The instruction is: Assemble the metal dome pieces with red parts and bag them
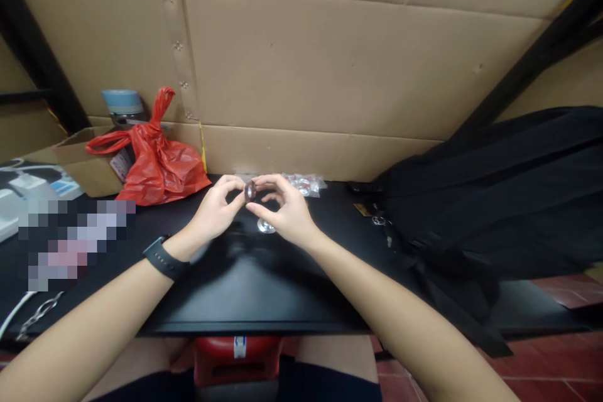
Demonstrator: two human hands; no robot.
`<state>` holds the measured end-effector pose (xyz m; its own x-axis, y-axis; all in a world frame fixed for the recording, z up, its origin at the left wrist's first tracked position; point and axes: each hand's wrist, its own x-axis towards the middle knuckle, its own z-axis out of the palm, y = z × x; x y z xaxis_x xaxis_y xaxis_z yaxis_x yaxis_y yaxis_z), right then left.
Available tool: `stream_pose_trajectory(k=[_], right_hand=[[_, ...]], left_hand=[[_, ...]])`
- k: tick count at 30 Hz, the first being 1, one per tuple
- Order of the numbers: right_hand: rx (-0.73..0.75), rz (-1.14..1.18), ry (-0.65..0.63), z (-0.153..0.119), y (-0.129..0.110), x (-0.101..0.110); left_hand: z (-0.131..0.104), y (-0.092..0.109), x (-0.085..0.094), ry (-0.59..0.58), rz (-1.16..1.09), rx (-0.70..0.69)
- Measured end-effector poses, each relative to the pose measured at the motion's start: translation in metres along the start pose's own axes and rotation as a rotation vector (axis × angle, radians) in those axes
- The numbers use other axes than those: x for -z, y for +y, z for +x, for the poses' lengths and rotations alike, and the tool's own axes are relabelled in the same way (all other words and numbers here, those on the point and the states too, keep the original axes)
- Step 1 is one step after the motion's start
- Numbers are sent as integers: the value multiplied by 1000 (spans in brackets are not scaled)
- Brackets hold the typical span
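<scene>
Above the black table (264, 301), my left hand (217, 207) and my right hand (288, 210) meet at a small dark-brown, shiny round piece (250, 191). My left thumb and forefinger press against its left side. On the other side, my right thumb and forefinger curve around its edge. Its exact kind does not show. A round silver metal piece (266, 226) rests on the table just below my right hand, which partly covers it. Behind my hands lie clear plastic packets (308, 185) with small red and silver contents, partly hidden.
To the left stand a red plastic bag (162, 166), an open cardboard box (87, 160) and a blue-lidded container (123, 102). White power strips (28, 191) are farther left. A black bag (499, 195) covers the right side, with keys (378, 220) beside it. A cardboard wall (306, 69) closes the back.
</scene>
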<state>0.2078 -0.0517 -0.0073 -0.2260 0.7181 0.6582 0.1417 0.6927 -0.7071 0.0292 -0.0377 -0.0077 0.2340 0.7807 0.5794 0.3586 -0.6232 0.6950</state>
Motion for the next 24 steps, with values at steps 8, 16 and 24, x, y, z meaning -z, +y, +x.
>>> stream_pose_trajectory(k=[8,16,24], right_hand=[[-180,5,-81,2,-2,3],[-122,-143,-175,6,7,8],[-144,-347,-275,8,14,17]], left_hand=[[-3,10,-1,108,128,10],[-4,10,-1,103,154,-45],[-4,2,2,-97,257,-131]])
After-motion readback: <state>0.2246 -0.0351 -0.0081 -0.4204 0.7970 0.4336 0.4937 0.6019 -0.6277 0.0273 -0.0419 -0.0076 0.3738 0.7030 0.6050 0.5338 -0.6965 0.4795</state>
